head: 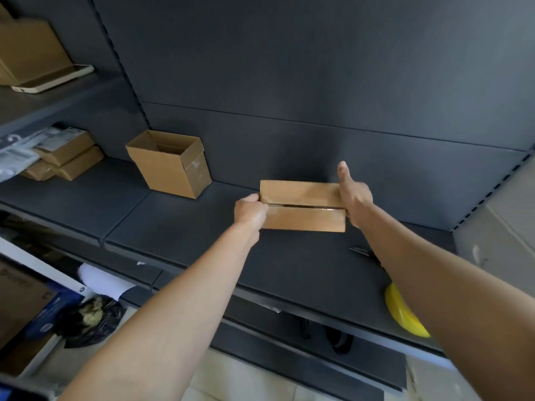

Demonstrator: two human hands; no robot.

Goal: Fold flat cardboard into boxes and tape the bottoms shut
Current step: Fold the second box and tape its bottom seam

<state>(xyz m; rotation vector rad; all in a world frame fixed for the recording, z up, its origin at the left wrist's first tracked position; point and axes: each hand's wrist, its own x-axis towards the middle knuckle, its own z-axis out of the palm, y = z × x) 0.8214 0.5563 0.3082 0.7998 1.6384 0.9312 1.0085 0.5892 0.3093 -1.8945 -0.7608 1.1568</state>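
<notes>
A person holds a small brown cardboard box (302, 205) over a dark grey metal shelf (202, 227), its taped seam facing the camera. The left hand (249, 211) grips the left end with fingers curled. The right hand (354, 195) braces the right end, thumb raised and its fingers hidden. An open-topped brown cardboard box (169, 164) stands well apart, at the back left.

Two arms show, both bare along their whole visible length, from the near edge out to the wrists. The left forearm (173, 308) and the right forearm (434, 273) carry smooth, unmarked skin. The left hand (250, 211) and the right hand (354, 198) are bare as well.
</notes>
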